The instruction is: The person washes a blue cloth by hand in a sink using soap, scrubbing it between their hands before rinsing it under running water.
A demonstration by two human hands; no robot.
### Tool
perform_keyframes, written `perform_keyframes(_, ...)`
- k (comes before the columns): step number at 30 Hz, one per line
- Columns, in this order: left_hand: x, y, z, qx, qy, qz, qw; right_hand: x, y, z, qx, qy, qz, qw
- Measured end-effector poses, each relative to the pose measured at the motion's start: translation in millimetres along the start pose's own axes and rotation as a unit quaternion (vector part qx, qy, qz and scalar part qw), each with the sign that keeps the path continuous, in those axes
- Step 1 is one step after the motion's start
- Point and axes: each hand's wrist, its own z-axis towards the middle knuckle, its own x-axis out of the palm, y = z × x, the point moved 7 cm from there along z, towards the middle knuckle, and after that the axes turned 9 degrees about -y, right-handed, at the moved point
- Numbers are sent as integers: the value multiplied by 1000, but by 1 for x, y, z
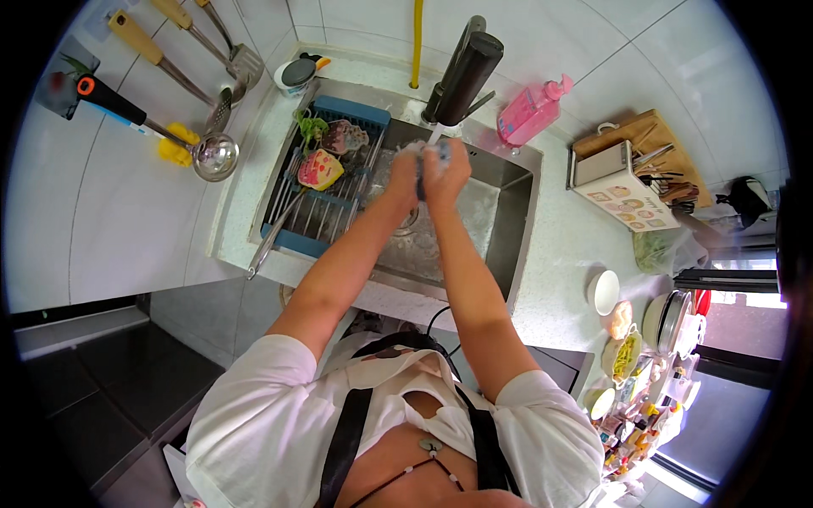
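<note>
Head view showed me left hand [404, 175] and right hand [449, 173] clamped around a bluish thing [420, 181], tap [472, 74] above, presumably for rinsing.

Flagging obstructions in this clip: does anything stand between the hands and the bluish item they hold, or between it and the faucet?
Nothing visible does: the left hand and right hand hold the bluish item directly, below the faucet, with only running water between.
</note>
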Motion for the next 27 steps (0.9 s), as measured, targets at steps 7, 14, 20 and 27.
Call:
perform_keyframes(7,14,-15,-17,1,-96,142,985,0,-17,6,96,-25,41,994)
perform_keyframes(14,-21,12,44,-78,-21,50,995,3,17,-11,23,-12,44,999)
perform_keyframes(20,1,-25,6,64,5,132,989,10,6,-3,34,-18,25,999)
perform_keyframes(27,4,-39,-11,132,-105,227,959,14,-1,9,133,-1,57,989)
